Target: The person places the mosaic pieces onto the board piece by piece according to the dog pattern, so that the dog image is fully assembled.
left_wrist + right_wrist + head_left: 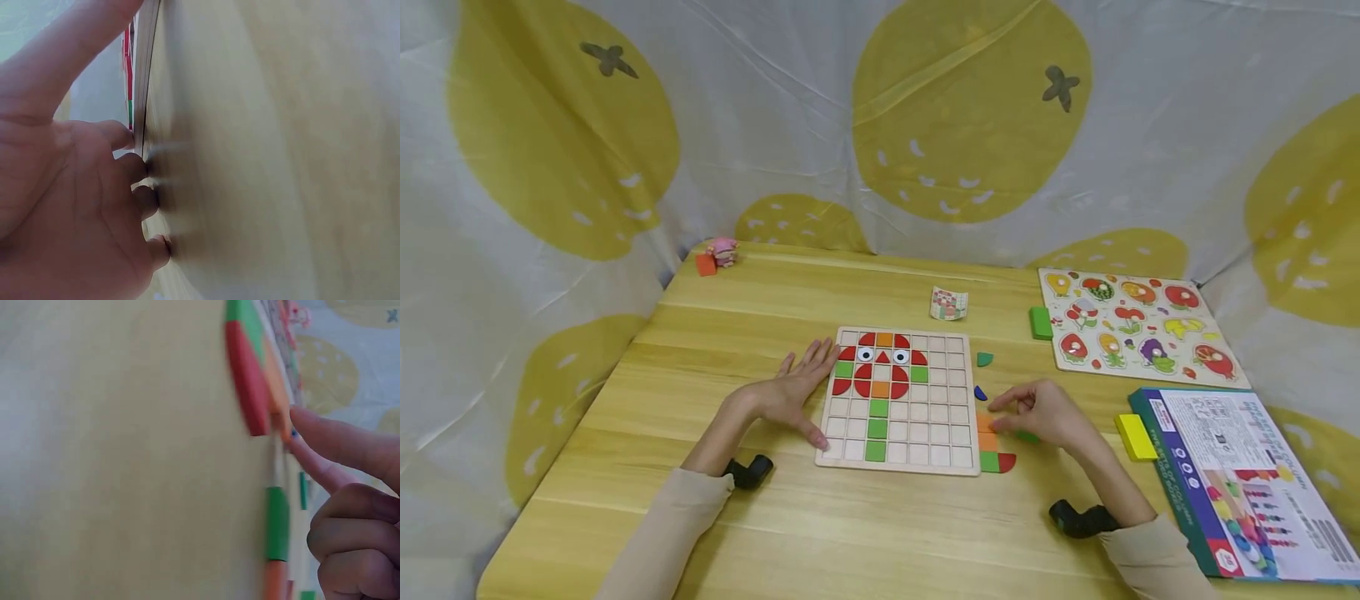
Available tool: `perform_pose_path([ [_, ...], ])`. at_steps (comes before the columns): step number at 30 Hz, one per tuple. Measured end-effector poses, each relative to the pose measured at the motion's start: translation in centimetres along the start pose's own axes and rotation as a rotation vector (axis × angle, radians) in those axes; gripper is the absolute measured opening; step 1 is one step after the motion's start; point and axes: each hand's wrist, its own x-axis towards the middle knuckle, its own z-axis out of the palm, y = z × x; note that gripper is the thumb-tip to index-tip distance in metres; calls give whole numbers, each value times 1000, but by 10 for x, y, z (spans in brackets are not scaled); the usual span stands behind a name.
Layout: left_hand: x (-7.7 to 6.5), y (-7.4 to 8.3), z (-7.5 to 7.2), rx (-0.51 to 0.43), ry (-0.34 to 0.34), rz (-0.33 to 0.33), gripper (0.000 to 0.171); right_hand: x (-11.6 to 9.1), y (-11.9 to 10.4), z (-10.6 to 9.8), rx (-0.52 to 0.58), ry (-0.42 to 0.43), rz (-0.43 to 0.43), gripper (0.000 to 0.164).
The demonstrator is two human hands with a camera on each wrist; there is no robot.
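Observation:
A wooden grid board (pixel 940 410) lies mid-table, with red, green and orange tiles and two eye tiles set into a face and a stem. At its left edge my left hand (pixel 786 398) is spread, thumb at the lower left corner and fingertips near the upper left side. The left wrist view shows those fingers (pixel 147 201) down on the table beside the board's edge. Right of the board, the thumb and index finger of my right hand (pixel 1037 417) pinch an orange square tile (pixel 986 423). Below it are another orange tile, a green square tile (pixel 988 462) and a red quarter-round tile (pixel 1007 462).
A green tile (pixel 984 359) and a blue piece (pixel 980 393) lie right of the board. Behind it is a small pattern card (pixel 949 304). A fruit puzzle (pixel 1120 321), green block (pixel 1041 323), yellow block (pixel 1136 437) and box (pixel 1247 492) stand at right; a pink figurine (pixel 723 252) far left.

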Motion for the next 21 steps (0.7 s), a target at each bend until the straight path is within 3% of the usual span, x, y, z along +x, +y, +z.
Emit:
perform_pose_path([
  [6, 0, 0, 0, 1, -1, 8, 140, 6, 13, 3, 78, -25, 44, 22],
  [14, 0, 0, 0, -1, -2, 2, 140, 11, 20, -8, 101, 53, 109, 28],
  [21, 0, -2, 1, -8, 1, 3, 140, 10, 19, -9, 80, 33, 91, 38],
])
